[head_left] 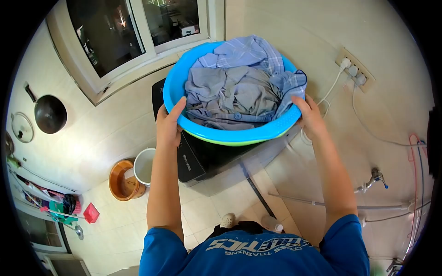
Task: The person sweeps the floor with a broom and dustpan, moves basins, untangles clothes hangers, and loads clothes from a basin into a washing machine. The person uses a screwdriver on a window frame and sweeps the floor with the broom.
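Note:
A round blue basin (230, 135) with a green layer under its rim sits over the black top of a machine (193, 158). Bluish-grey cloth (235, 89), partly checked, fills it and hangs over the rim at the right. My left hand (169, 122) grips the basin's left edge, thumb on the rim and fingers underneath, mostly hidden. On the right edge my right hand (309, 115) holds the rim the same way, its thumb next to the overhanging cloth.
A window (152, 55) is behind the basin. Plugs fill a wall socket strip (354, 69) at the right, above a tap (375, 177) and pipes. A wooden bucket (115, 184) and white bucket (145, 166) stand on the floor; a pan (50, 114) hangs left.

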Tool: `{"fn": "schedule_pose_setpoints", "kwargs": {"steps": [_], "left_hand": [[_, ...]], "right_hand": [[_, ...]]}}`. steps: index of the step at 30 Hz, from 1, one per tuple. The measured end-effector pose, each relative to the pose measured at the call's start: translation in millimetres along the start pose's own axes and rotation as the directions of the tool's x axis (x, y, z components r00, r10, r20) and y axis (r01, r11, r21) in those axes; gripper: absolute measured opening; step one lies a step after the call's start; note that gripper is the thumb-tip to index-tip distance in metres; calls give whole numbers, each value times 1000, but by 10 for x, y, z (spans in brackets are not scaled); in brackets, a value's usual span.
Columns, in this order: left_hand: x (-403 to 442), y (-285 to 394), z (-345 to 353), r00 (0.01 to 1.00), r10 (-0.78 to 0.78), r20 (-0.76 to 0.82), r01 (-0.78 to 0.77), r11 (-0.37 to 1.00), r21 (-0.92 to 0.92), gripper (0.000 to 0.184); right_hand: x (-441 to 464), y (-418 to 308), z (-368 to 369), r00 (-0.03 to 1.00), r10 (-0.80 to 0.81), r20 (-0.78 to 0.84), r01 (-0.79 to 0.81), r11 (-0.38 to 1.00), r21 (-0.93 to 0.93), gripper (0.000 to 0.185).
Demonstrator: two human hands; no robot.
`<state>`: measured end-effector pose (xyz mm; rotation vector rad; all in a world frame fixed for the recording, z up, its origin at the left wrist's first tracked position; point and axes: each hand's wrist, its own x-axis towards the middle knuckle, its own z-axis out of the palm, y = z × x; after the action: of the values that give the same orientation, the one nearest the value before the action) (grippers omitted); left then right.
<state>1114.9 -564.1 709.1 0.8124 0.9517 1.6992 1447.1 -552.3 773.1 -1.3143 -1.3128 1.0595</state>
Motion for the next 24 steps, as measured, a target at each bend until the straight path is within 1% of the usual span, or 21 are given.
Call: {"fn": "schedule_pose_setpoints", "kwargs": {"steps": [1, 2, 3, 5, 6, 7, 9, 10, 11, 12, 14, 15, 16, 17, 18, 19, 20, 21, 23, 24], "left_hand": [[67, 31, 15, 999, -20, 37, 20, 1000, -9, 39], [89, 88, 97, 1000, -22, 12, 23, 998, -64, 33], [175, 93, 57, 1000, -25, 6, 25, 998, -52, 33], [314, 65, -95, 985, -170, 16, 170, 985, -16, 29], [345, 35, -111, 981, -192, -39, 192, 981, -13, 31], [341, 54, -91, 982, -178, -55, 178, 984, -8, 31], [170, 33, -54, 979, -144, -145, 148, 989, 15, 32], [21, 73, -30, 970, -135, -202, 141, 990, 20, 35], [-124, 136, -34, 962, -138, -238, 140, 990, -9, 36], [-273, 183, -88, 953, -145, -267, 141, 989, -33, 38], [-537, 241, -380, 928, -131, -348, 126, 991, -36, 42], [-665, 245, -663, 937, -128, -324, 118, 992, -50, 45], [-808, 308, -791, 929, -102, -356, 103, 995, -17, 47], [-948, 367, -982, 914, -108, -390, 121, 993, 8, 49], [-1099, 430, -1126, 899, -105, -426, 115, 993, -3, 50], [-1226, 489, -1239, 921, -102, -376, 98, 995, -30, 49], [-1363, 529, -1330, 886, -99, -453, 95, 995, -30, 39], [-1474, 551, -1447, 878, -66, -475, 68, 998, -12, 41], [-1645, 625, -1547, 870, -79, -486, 92, 996, 1, 46], [-1730, 639, -1629, 870, -77, -487, 89, 996, 2, 46]], "right_hand": [[12, 2, 36, 1000, 4, 0, -4, 996, 84, 68], [1, -6, 53, 999, 15, -33, -12, 996, 88, 60], [-2, -30, 66, 999, 23, -27, -20, 995, 97, 60], [-63, -4, 54, 999, -46, -22, 49, 991, 128, 61], [-28, 62, -9, 999, -45, 13, 43, 993, 107, 57], [46, 138, -60, 998, -50, 32, 46, 992, 116, 57], [48, 428, -223, 986, -159, 52, 140, 953, 270, 50], [6, 526, -329, 986, -152, 65, 128, 951, 282, 50], [-25, 617, -431, 985, -16, 174, -19, 980, 198, 44], [-88, 730, -509, 956, 128, 263, -160, 982, 102, 39], [-220, 1138, -570, 944, 95, 315, -99, 995, -4, 29], [-295, 1264, -559, 946, 97, 308, -105, 994, 10, 29], [-362, 1356, -539, 935, 88, 344, -74, 996, -55, 27], [-398, 1406, -517, 921, 80, 381, -35, 992, -123, 26], [-415, 1418, -460, 923, 77, 378, -33, 992, -122, 26], [-423, 1406, -356, 923, 140, 359, -136, 990, -36, 26], [-424, 1391, -242, 915, 206, 347, -239, 970, 53, 27], [-403, 1372, -123, 915, 206, 347, -238, 970, 52, 27], [-366, 1350, 112, 915, 248, 320, -305, 941, 144, 26], [-363, 1380, 200, 914, 246, 322, -304, 942, 144, 26]]}}
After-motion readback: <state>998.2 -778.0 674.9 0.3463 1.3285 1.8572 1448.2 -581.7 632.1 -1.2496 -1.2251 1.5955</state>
